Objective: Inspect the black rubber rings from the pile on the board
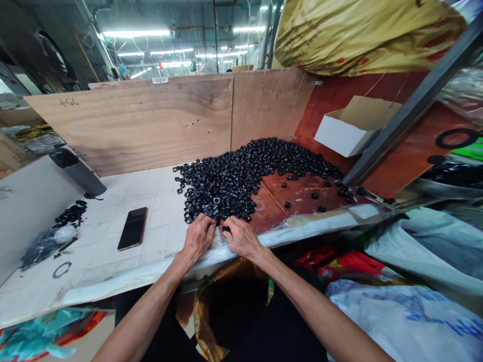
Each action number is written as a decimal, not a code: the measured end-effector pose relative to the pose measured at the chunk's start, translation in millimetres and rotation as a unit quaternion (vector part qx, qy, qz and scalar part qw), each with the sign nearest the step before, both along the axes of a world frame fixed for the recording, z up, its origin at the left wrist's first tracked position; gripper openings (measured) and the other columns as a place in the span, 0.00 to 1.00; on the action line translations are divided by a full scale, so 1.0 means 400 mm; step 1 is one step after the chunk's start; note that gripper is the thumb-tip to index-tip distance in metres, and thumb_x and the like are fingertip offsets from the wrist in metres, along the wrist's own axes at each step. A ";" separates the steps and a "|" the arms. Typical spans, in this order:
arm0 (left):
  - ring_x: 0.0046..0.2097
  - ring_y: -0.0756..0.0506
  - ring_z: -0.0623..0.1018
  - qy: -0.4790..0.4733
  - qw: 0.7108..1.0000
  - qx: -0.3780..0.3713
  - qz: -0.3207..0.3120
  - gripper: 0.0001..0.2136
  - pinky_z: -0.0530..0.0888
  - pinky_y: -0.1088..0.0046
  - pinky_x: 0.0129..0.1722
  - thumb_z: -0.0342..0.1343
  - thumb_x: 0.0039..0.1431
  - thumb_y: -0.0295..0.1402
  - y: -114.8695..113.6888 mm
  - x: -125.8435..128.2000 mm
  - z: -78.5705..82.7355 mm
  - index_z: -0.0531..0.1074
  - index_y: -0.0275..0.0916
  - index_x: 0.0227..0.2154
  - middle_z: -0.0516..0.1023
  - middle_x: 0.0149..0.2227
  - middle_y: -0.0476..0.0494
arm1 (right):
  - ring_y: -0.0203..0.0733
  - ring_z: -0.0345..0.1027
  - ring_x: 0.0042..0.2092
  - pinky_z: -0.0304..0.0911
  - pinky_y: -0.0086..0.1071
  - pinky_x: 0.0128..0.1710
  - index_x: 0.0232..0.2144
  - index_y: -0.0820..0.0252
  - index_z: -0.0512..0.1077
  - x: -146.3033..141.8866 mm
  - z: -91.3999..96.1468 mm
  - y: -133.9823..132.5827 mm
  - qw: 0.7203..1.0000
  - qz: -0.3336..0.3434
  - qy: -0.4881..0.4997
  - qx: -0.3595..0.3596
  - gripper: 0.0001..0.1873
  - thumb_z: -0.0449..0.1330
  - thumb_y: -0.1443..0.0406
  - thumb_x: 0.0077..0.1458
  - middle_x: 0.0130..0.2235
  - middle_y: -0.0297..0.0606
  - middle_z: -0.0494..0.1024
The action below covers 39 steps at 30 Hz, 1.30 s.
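Observation:
A big heap of small black ring-shaped parts (245,173) lies on the workbench (158,216), against the plywood back wall. My left hand (198,237) rests at the heap's near edge, fingers curled down among the parts. My right hand (241,236) is beside it, fingers pinched on a small black part (226,229). The two hands almost touch. What the left fingers hold is hidden.
A dark phone (133,228) lies left of my hands. A grey cylinder (77,171), more black parts (70,214) and a plastic bag (45,244) sit at the far left. A white carton (349,128) leans at the back right. Sacks (407,311) lie below right.

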<state>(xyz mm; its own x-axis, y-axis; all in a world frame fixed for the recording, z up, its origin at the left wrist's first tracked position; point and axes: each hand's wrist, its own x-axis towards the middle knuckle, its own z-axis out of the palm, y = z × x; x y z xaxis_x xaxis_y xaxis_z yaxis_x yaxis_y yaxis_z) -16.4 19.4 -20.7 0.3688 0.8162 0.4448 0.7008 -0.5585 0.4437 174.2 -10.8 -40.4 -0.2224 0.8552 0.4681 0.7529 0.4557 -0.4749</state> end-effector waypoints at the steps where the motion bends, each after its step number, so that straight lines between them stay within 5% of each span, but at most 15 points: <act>1: 0.40 0.45 0.78 -0.001 1.000 -0.003 0.012 0.07 0.75 0.69 0.41 0.53 0.64 0.27 -0.003 -0.007 -0.003 0.77 0.41 0.35 0.77 0.37 0.45 | 0.44 0.71 0.41 0.63 0.33 0.43 0.38 0.58 0.72 0.002 -0.001 -0.001 1.000 0.007 0.011 0.003 0.07 0.59 0.72 0.57 0.39 0.39 0.77; 6: 0.37 0.45 0.78 -0.025 0.999 -0.002 0.048 0.08 0.75 0.68 0.39 0.55 0.63 0.27 -0.014 -0.012 -0.010 0.76 0.41 0.42 0.78 0.38 0.45 | 0.40 0.70 0.34 0.63 0.31 0.38 0.35 0.57 0.73 0.008 0.002 -0.005 0.997 -0.007 0.070 -0.008 0.05 0.59 0.71 0.58 0.37 0.37 0.77; 16: 0.43 0.43 0.79 0.089 0.994 0.006 -0.068 0.07 0.77 0.68 0.42 0.57 0.63 0.28 -0.026 0.008 -0.011 0.77 0.42 0.41 0.78 0.43 0.43 | 0.37 0.71 0.31 0.68 0.31 0.35 0.38 0.59 0.76 0.021 0.000 -0.001 0.983 -0.041 0.180 -0.023 0.06 0.60 0.70 0.57 0.40 0.40 0.77; 21: 0.49 0.41 0.79 0.038 0.995 0.009 -0.092 0.06 0.77 0.62 0.50 0.58 0.64 0.31 -0.057 -0.024 -0.019 0.77 0.42 0.43 0.80 0.48 0.40 | 0.37 0.71 0.30 0.70 0.31 0.33 0.38 0.59 0.78 0.029 -0.005 0.007 0.978 -0.005 0.204 -0.043 0.09 0.61 0.70 0.54 0.39 0.40 0.80; 25: 0.44 0.41 0.79 0.007 0.997 -0.050 -0.054 0.14 0.77 0.63 0.45 0.61 0.59 0.28 -0.058 -0.010 -0.006 0.73 0.43 0.48 0.81 0.41 0.44 | 0.38 0.74 0.32 0.71 0.30 0.32 0.42 0.59 0.77 0.034 -0.008 0.007 0.961 0.000 0.263 -0.085 0.12 0.63 0.67 0.53 0.37 0.37 0.81; 29: 0.44 0.42 0.80 -0.024 0.994 -0.084 -0.067 0.13 0.77 0.63 0.46 0.59 0.58 0.26 -0.051 0.001 0.008 0.73 0.44 0.46 0.81 0.42 0.46 | 0.40 0.75 0.35 0.70 0.32 0.36 0.36 0.59 0.79 0.039 0.002 0.000 0.959 0.051 0.270 -0.073 0.06 0.64 0.67 0.54 0.38 0.39 0.81; 33: 0.40 0.45 0.82 -0.098 0.985 -0.126 -0.061 0.11 0.79 0.65 0.44 0.58 0.60 0.29 -0.059 0.003 0.011 0.69 0.43 0.45 0.81 0.40 0.48 | 0.43 0.76 0.43 0.71 0.34 0.41 0.41 0.57 0.80 0.042 0.015 -0.010 0.953 0.108 0.276 -0.061 0.10 0.61 0.68 0.58 0.43 0.41 0.81; 39: 0.43 0.46 0.83 -0.197 0.960 -0.166 -0.109 0.12 0.81 0.66 0.46 0.59 0.61 0.30 -0.073 0.010 0.001 0.67 0.41 0.46 0.81 0.47 0.44 | 0.42 0.74 0.40 0.72 0.33 0.38 0.38 0.58 0.79 0.042 0.023 -0.017 0.945 0.112 0.300 -0.070 0.06 0.63 0.67 0.56 0.40 0.40 0.78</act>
<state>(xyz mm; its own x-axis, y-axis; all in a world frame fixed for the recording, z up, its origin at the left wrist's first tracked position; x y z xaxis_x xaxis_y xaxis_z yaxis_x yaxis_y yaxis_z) -12.4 -9.8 -20.3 0.4042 0.8592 0.3137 0.3239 -0.4552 0.8294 190.9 -17.7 -31.0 -0.1358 0.8811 0.4531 0.2221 0.4727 -0.8528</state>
